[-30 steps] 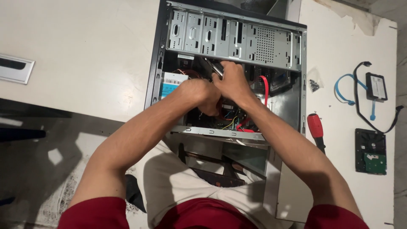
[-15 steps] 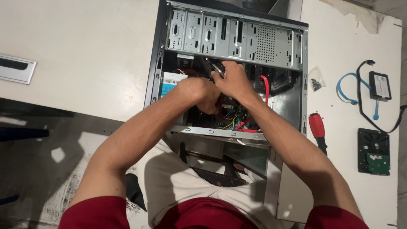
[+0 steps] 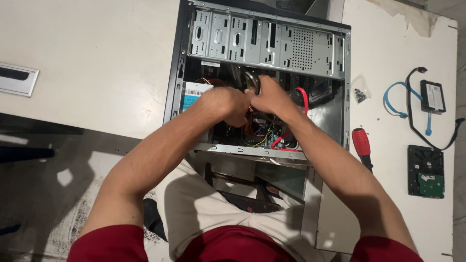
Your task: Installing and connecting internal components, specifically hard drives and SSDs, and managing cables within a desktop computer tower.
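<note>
An open desktop computer case (image 3: 180, 63) lies on a white table (image 3: 97, 63), its metal drive cage (image 3: 267, 43) at the far side. Both my hands reach inside it, close together over the wiring. My left hand (image 3: 227, 104) is curled around something among the cables; what it grips is hidden. My right hand (image 3: 269, 97) pinches a dark cable or connector (image 3: 252, 80) near the drive cage. Red cables (image 3: 303, 99) and coloured wires (image 3: 264, 138) run beneath my hands.
A red-handled screwdriver (image 3: 361, 145) lies right of the case. Further right are a bare hard drive (image 3: 425, 171), a small black drive (image 3: 432, 95) with blue and black cables (image 3: 395, 99), and a few small screws (image 3: 360, 94). A grey grommet plate (image 3: 14, 79) sits at the left.
Both hands stay inside the case in nearly the same place; my right hand has shifted slightly on the dark cable. Nothing else has moved.
</note>
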